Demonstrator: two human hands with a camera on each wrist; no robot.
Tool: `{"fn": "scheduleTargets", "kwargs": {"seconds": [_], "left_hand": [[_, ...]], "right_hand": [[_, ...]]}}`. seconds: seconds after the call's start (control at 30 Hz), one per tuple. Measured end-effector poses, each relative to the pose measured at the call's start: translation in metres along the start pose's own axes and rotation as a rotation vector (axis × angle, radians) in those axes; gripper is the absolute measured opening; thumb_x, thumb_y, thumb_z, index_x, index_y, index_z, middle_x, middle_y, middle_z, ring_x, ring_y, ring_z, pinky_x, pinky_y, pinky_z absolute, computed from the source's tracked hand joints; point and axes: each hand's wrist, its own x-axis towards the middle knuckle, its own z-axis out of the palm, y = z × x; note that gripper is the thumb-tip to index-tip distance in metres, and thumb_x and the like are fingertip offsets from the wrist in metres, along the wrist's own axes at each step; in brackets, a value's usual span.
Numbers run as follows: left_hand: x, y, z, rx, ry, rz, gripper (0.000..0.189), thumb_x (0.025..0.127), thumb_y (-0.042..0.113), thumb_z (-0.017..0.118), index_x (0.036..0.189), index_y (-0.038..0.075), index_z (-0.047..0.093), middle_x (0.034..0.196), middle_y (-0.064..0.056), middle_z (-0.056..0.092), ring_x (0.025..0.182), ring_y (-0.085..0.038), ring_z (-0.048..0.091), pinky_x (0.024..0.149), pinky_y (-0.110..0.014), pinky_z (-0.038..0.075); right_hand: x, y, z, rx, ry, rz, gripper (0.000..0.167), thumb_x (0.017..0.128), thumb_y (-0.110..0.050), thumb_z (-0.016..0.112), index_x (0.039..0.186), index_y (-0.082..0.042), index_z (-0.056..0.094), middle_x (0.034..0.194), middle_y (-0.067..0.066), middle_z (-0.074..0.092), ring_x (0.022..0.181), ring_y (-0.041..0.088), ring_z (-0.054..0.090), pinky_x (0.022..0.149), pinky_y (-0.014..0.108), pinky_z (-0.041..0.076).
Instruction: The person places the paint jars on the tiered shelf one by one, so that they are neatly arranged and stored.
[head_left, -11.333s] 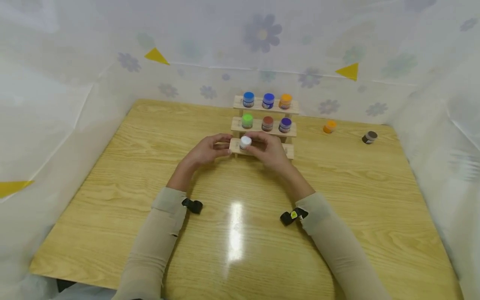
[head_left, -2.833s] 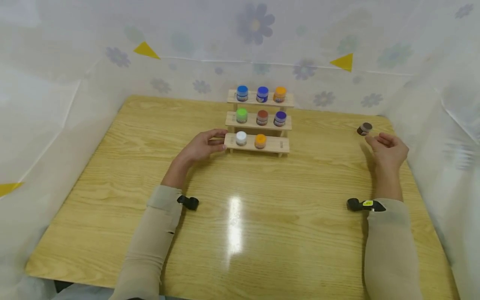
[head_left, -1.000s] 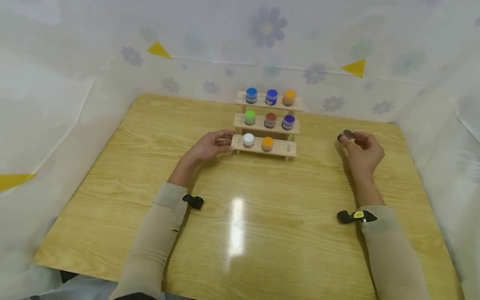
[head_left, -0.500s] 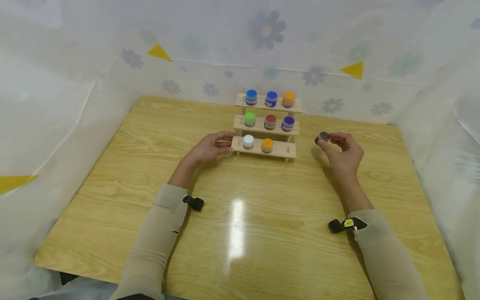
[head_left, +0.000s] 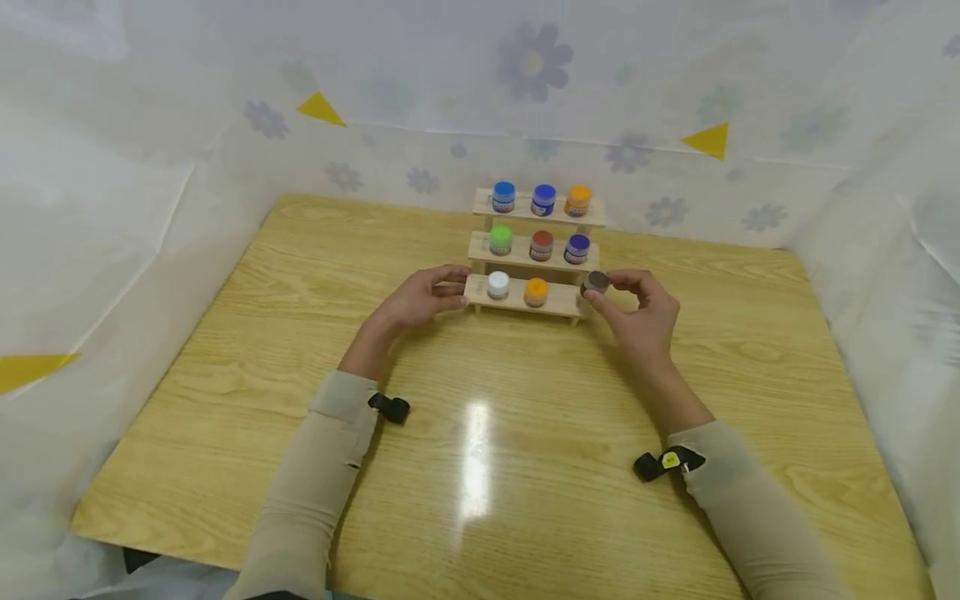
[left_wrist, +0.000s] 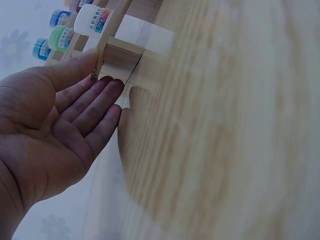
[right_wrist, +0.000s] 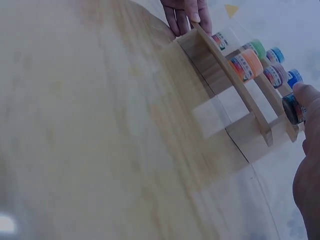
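Thumb and fingertips of my right hand (head_left: pixel 643 321) pinch a paint jar with a dark brown lid (head_left: pixel 597 283). That jar is at the right end of the lowest step of a wooden three-step display rack (head_left: pixel 558 300); whether it touches the wood I cannot tell. A white-lidded jar (head_left: pixel 498 285) and an orange-lidded jar (head_left: pixel 536 292) stand on the same step. At the rack's left end, my left hand (left_wrist: pixel 55 120) has its fingers fairly straight, with the thumb against the step's edge.
On the middle step stand green (head_left: pixel 501 240), reddish-brown (head_left: pixel 542 245) and purple (head_left: pixel 577 248) jars. Light blue (head_left: pixel 504 197), dark blue (head_left: pixel 543 200) and orange (head_left: pixel 578 200) ones line the top step. A flowered white sheet (head_left: pixel 420 67) rises behind the wooden table (head_left: pixel 360 517).
The brown-lidded jar was picked up from the table's right side and carried left to the rack. Earlier, the white and orange jars came onto the lowest step. My left hand stays at the rack.
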Motion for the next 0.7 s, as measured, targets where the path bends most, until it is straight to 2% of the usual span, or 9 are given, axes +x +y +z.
{"fn": "scheduleTargets", "kwargs": {"seconds": [0.17,0.33,0.43,0.57,0.7], "left_hand": [[0.000,0.000,0.000,0.003,0.000,-0.005,0.059,0.106,0.014,0.068,0.160,0.010,0.046,0.161,-0.016,0.047,0.147,-0.032,0.050,0.116,-0.046,0.048],[0.001,-0.001,-0.002,0.004,0.005,-0.002,0.059,0.106,0.015,0.068,0.160,0.010,0.046,0.161,-0.016,0.047,0.147,-0.032,0.050,0.116,-0.046,0.048],[0.000,-0.002,-0.002,0.004,0.005,-0.004,0.058,0.106,0.015,0.069,0.160,0.011,0.046,0.161,-0.016,0.047,0.147,-0.032,0.050,0.117,-0.046,0.047],[0.000,-0.004,-0.002,0.003,0.008,-0.003,0.058,0.106,0.015,0.069,0.159,0.010,0.047,0.161,-0.016,0.048,0.147,-0.032,0.050,0.117,-0.047,0.047],[-0.001,-0.005,-0.001,0.003,0.009,-0.007,0.058,0.106,0.016,0.068,0.159,0.011,0.047,0.161,-0.015,0.048,0.147,-0.031,0.050,0.116,-0.047,0.048]], "right_hand": [[-0.006,-0.002,0.013,-0.013,-0.002,0.003,0.028,0.080,0.012,0.088,0.103,0.014,0.071,0.103,0.030,0.072,0.097,0.034,0.061,0.091,0.024,0.050],[-0.009,0.000,0.022,-0.025,-0.031,0.005,0.029,0.078,0.011,0.090,0.101,0.013,0.072,0.102,0.028,0.073,0.096,0.046,0.061,0.089,0.035,0.048],[-0.011,0.001,0.024,-0.039,-0.042,-0.017,0.030,0.077,0.012,0.090,0.101,0.013,0.072,0.102,0.028,0.074,0.094,0.047,0.063,0.087,0.041,0.047],[-0.011,0.002,0.024,-0.064,-0.054,-0.033,0.031,0.077,0.011,0.090,0.101,0.013,0.071,0.101,0.027,0.074,0.093,0.045,0.064,0.087,0.041,0.048],[-0.011,0.013,0.025,-0.067,-0.085,-0.005,0.032,0.077,0.010,0.090,0.102,0.014,0.071,0.103,0.029,0.073,0.096,0.043,0.064,0.091,0.053,0.049]]}}
